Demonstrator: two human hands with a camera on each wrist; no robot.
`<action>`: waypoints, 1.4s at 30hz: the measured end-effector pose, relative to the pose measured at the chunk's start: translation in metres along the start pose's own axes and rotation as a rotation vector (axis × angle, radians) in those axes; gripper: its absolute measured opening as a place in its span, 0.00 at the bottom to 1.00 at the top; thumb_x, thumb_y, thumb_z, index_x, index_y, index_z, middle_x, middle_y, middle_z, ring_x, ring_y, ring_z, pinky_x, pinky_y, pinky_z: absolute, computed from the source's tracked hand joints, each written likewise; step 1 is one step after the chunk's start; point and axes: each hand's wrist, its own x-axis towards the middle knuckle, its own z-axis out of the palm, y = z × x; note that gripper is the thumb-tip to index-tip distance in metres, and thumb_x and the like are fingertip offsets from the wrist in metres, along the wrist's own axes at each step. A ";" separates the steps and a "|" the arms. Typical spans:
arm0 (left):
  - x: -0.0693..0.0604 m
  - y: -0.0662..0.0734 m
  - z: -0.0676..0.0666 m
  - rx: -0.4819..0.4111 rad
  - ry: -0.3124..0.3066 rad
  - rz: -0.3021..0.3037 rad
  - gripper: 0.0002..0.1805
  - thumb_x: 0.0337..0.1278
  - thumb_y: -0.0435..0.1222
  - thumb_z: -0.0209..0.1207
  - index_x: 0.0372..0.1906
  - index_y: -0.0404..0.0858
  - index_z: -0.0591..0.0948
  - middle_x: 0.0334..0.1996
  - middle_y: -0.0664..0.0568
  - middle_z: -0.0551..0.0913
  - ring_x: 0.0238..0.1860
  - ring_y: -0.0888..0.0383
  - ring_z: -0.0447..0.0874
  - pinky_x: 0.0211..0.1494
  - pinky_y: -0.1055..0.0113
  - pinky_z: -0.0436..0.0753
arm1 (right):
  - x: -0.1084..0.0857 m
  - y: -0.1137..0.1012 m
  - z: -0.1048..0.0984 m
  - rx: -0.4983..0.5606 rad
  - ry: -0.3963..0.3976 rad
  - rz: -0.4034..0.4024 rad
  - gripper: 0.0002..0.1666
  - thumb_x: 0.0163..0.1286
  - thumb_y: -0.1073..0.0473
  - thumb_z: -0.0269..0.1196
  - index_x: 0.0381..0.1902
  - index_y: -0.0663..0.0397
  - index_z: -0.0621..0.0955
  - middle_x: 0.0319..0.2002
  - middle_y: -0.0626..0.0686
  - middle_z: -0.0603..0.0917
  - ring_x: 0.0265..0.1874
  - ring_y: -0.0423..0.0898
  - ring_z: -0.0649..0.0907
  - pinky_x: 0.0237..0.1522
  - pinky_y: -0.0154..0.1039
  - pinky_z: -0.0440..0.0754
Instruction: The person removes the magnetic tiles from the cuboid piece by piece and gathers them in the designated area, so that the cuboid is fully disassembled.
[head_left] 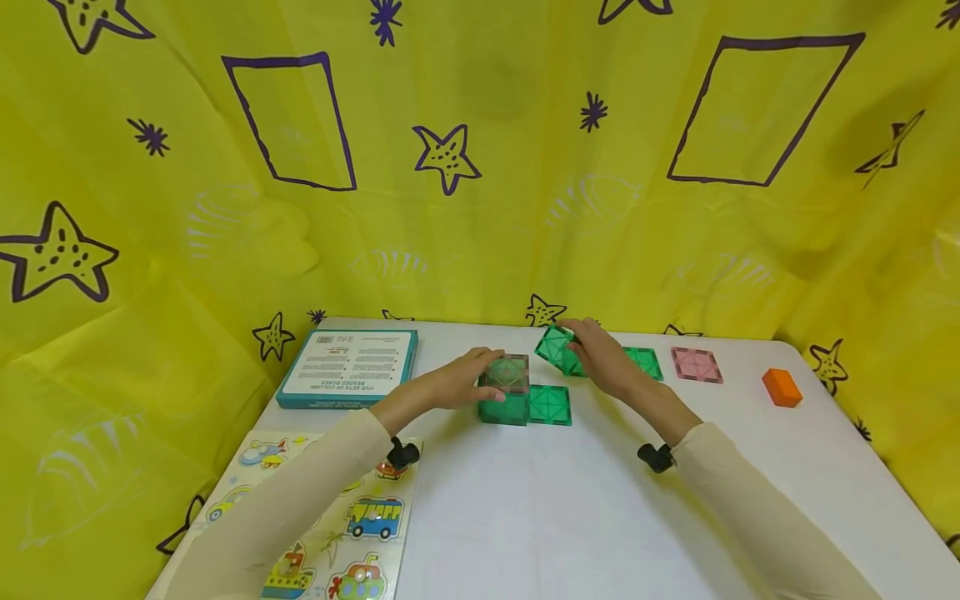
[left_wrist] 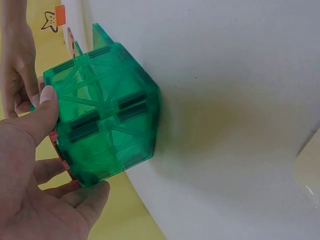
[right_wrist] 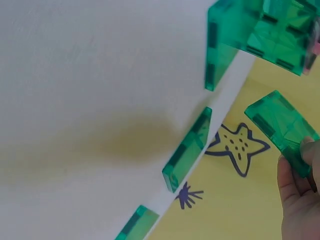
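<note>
My left hand (head_left: 459,381) grips a box-like stack of green tiles (head_left: 504,410) with a pink tile (head_left: 508,372) on top. In the left wrist view the thumb and fingers of this hand (left_wrist: 30,170) hold the edges of the green structure (left_wrist: 107,115). A flat green tile (head_left: 551,405) touches its right side. My right hand (head_left: 609,360) pinches a tilted green tile (head_left: 553,345) above the table's back part. The right wrist view has that tile (right_wrist: 280,122) between the thumb and fingers of the hand (right_wrist: 302,200), apart from the structure.
Right of my right hand lie a green tile (head_left: 643,362), a pink tile (head_left: 697,365) and an orange block (head_left: 782,387). Another green tile (right_wrist: 187,152) is on the table below the held one. A boxed set (head_left: 348,362) and a vehicle puzzle board (head_left: 390,542) are at left.
</note>
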 end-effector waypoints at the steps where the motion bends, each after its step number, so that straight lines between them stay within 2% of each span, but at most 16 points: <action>1: 0.000 0.000 0.000 0.001 -0.001 -0.001 0.46 0.76 0.49 0.61 0.85 0.36 0.53 0.82 0.34 0.56 0.81 0.40 0.58 0.82 0.45 0.63 | -0.001 0.001 -0.003 0.005 0.014 0.006 0.27 0.82 0.69 0.55 0.75 0.62 0.69 0.51 0.63 0.78 0.40 0.53 0.77 0.45 0.49 0.80; 7: 0.000 0.000 0.000 0.005 0.001 -0.001 0.46 0.76 0.50 0.61 0.85 0.36 0.53 0.82 0.35 0.55 0.82 0.40 0.57 0.82 0.45 0.63 | -0.017 0.009 -0.026 0.022 0.098 0.043 0.27 0.83 0.68 0.55 0.76 0.63 0.68 0.52 0.67 0.78 0.43 0.57 0.78 0.46 0.53 0.80; 14: 0.000 -0.001 0.001 -0.007 0.006 0.005 0.46 0.77 0.49 0.61 0.85 0.36 0.53 0.82 0.35 0.55 0.82 0.40 0.57 0.82 0.45 0.62 | -0.053 0.032 -0.051 -0.020 0.192 0.135 0.26 0.83 0.66 0.56 0.75 0.64 0.70 0.47 0.68 0.79 0.41 0.59 0.80 0.39 0.51 0.80; 17: 0.000 -0.002 0.002 -0.012 0.006 0.006 0.46 0.77 0.49 0.61 0.85 0.35 0.53 0.82 0.35 0.55 0.82 0.40 0.57 0.82 0.46 0.62 | -0.069 0.043 -0.061 -0.030 0.199 0.204 0.26 0.82 0.67 0.56 0.74 0.68 0.70 0.45 0.70 0.80 0.40 0.62 0.82 0.38 0.52 0.81; 20: 0.000 -0.002 0.002 -0.014 0.005 0.010 0.46 0.77 0.49 0.61 0.85 0.35 0.53 0.82 0.34 0.55 0.82 0.41 0.57 0.83 0.46 0.62 | -0.086 0.055 -0.069 -0.031 0.165 0.302 0.27 0.83 0.67 0.56 0.74 0.71 0.67 0.47 0.74 0.81 0.41 0.64 0.84 0.38 0.53 0.83; 22: 0.000 -0.002 0.002 -0.014 0.005 0.012 0.46 0.77 0.49 0.61 0.85 0.34 0.52 0.81 0.34 0.55 0.82 0.41 0.57 0.82 0.46 0.62 | -0.097 0.063 -0.074 -0.021 0.132 0.366 0.28 0.83 0.65 0.55 0.75 0.72 0.66 0.49 0.76 0.80 0.42 0.65 0.84 0.36 0.51 0.84; 28: -0.002 -0.002 0.002 -0.017 0.011 0.009 0.46 0.77 0.49 0.61 0.85 0.35 0.53 0.82 0.35 0.55 0.82 0.41 0.57 0.82 0.46 0.62 | -0.129 0.080 -0.085 0.050 0.049 0.535 0.31 0.86 0.59 0.50 0.76 0.74 0.61 0.51 0.78 0.79 0.38 0.59 0.86 0.31 0.41 0.81; 31: -0.002 -0.002 0.001 -0.019 0.015 0.003 0.46 0.77 0.49 0.61 0.85 0.35 0.52 0.82 0.35 0.55 0.82 0.40 0.57 0.82 0.45 0.62 | -0.141 0.086 -0.086 0.078 0.042 0.571 0.32 0.86 0.59 0.50 0.75 0.77 0.60 0.48 0.78 0.79 0.35 0.57 0.86 0.30 0.41 0.81; 37: -0.003 -0.001 0.001 -0.022 0.013 0.002 0.46 0.77 0.48 0.61 0.85 0.35 0.52 0.82 0.34 0.55 0.82 0.40 0.56 0.83 0.45 0.61 | -0.159 0.097 -0.085 0.052 0.022 0.605 0.31 0.84 0.61 0.53 0.72 0.81 0.62 0.43 0.77 0.80 0.33 0.56 0.83 0.30 0.43 0.79; 42: -0.003 -0.001 0.000 -0.017 0.015 0.006 0.46 0.77 0.49 0.61 0.85 0.34 0.52 0.82 0.34 0.55 0.82 0.40 0.56 0.83 0.46 0.62 | -0.165 0.101 -0.087 0.017 -0.060 0.625 0.30 0.82 0.62 0.55 0.69 0.82 0.61 0.40 0.74 0.81 0.34 0.58 0.83 0.31 0.42 0.78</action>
